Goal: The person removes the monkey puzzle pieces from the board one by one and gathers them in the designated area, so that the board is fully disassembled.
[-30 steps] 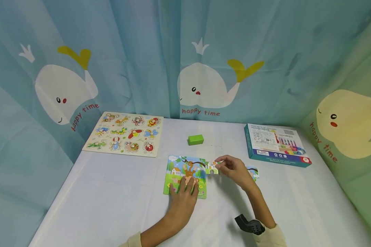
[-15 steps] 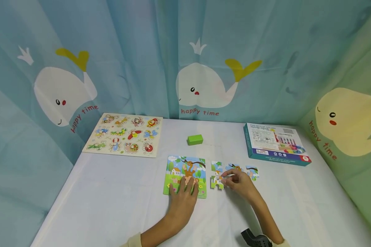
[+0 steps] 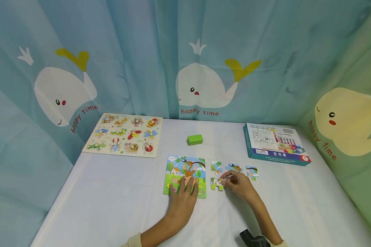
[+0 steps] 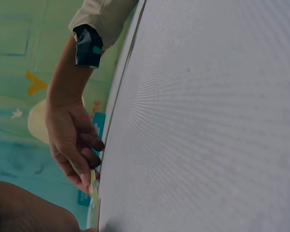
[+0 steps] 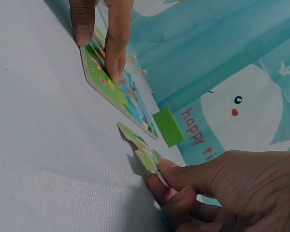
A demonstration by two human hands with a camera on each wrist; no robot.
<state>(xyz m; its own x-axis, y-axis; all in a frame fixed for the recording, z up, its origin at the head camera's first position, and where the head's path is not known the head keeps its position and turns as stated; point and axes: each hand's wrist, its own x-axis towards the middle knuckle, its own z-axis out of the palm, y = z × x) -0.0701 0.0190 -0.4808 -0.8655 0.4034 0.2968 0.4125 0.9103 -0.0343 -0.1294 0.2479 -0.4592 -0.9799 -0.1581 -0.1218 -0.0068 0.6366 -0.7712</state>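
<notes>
My left hand (image 3: 182, 200) rests on a square picture puzzle board (image 3: 168, 169) with a monkey, a small house and green ground, its fingers spread over the lower part. To the right of the board, my right hand (image 3: 239, 185) pinches a jigsaw piece (image 3: 214, 184) by its right edge between thumb and fingers. In the right wrist view that piece (image 5: 137, 145) is tilted, close over the cloth. Just behind it lie loose jigsaw pieces: one with green leaves (image 3: 216, 166), one with part of a monkey (image 3: 233, 167), and one with a dark branch (image 3: 252, 171).
A green block (image 3: 195, 140) lies behind the puzzle board. At back left is a wooden insect peg board (image 3: 120, 154), and at back right a teal boxed set (image 3: 276, 145). A whale-print curtain (image 3: 136, 68) hangs behind the white-covered table (image 3: 111, 199).
My right hand has brought the jigsaw piece from beside the board's upper right edge toward me, to below the leafy piece, uncovering the loose row. My left hand has stayed on the board.
</notes>
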